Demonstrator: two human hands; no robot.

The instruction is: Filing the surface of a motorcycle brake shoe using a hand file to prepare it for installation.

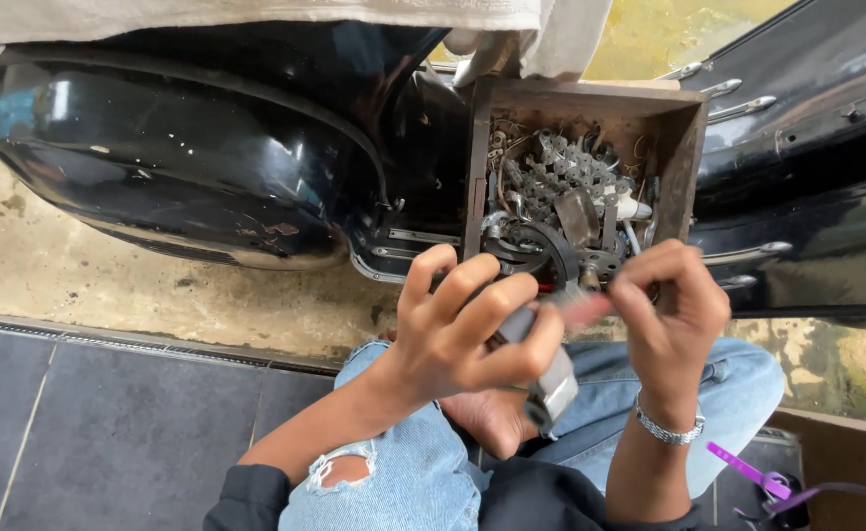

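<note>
Nearest us are our knees in torn blue jeans [403, 482], folded up as we sit on the dark floor tiles [108, 423]. Above them our left hand [462, 339] is closed around a small grey metal part [549, 379], thumb and fingers wrapped over its upper end while the lower end hangs free over our lap. Our right hand [669, 305], with a metal bracelet [669, 428] at the wrist, pinches a thin pinkish tool [585, 310] against that part; it is blurred, so we cannot tell what kind of tool it is.

Just beyond our hands stands an open wooden box [693, 147] crammed with sprockets, chain and loose hardware [561, 197], wedged between black motorcycle bodywork [187, 167].

We judge the grip the weak point: the part is held at one end only, so a slip of the tool could twist it loose into our lap or onto the tiles. The tool's tip works close to our left fingers [511, 295] and could jab them. A knock of the knuckles could also spill hardware from the overfilled box.
</note>
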